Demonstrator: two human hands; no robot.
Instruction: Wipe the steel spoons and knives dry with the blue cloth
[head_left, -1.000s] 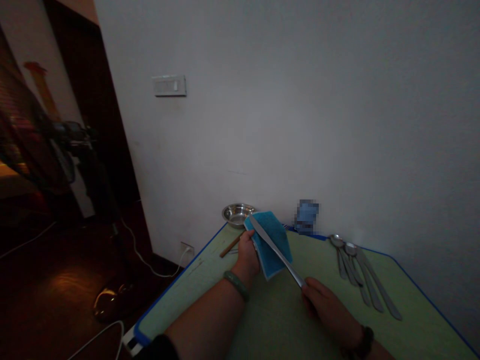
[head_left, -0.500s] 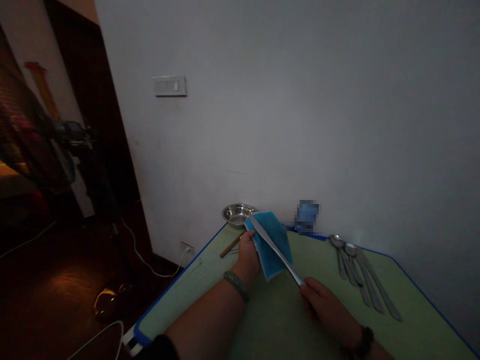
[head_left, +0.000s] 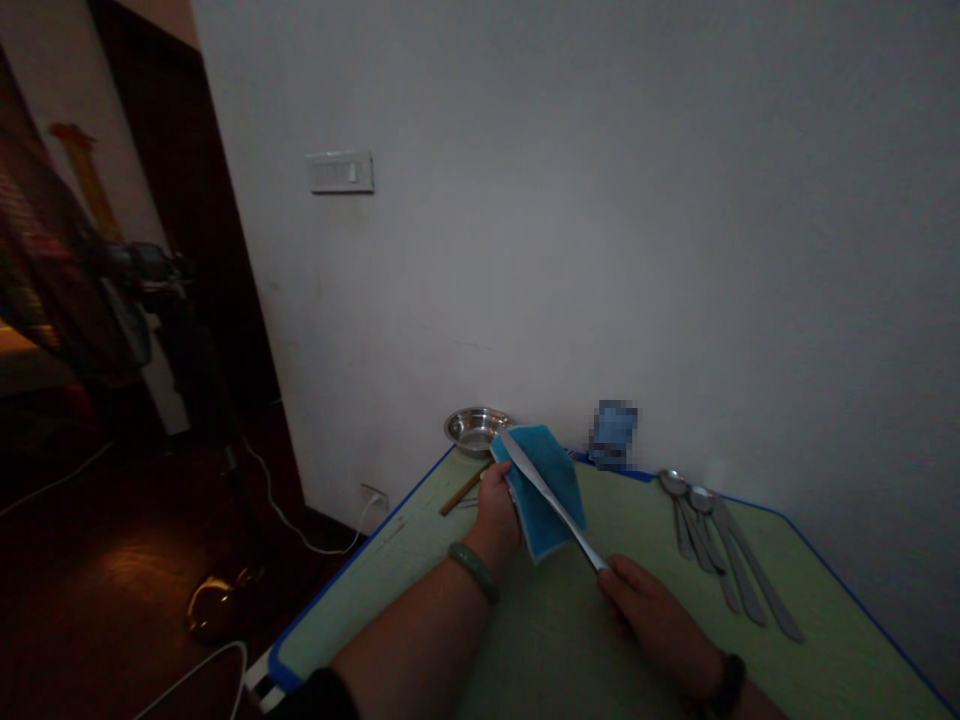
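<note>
Green blue-edged table [head_left: 360, 590] beneath both forearms; left hand [head_left: 495, 515] closed on a teal cloth [head_left: 559, 470]; right hand [head_left: 652, 620] curled around the handle of a steel table knife [head_left: 551, 497], whose blade lies against the cloth, between the hands.

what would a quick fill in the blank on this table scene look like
The right hand grips a metal table knife lying across a ____ cloth.
The left hand holds that cloth, and a green ____ circles its wrist.
Near the table's far corner sits a shiny metal ____.
The green table top has a ____ border.
Missing words: blue; bangle; bowl; blue.
</note>
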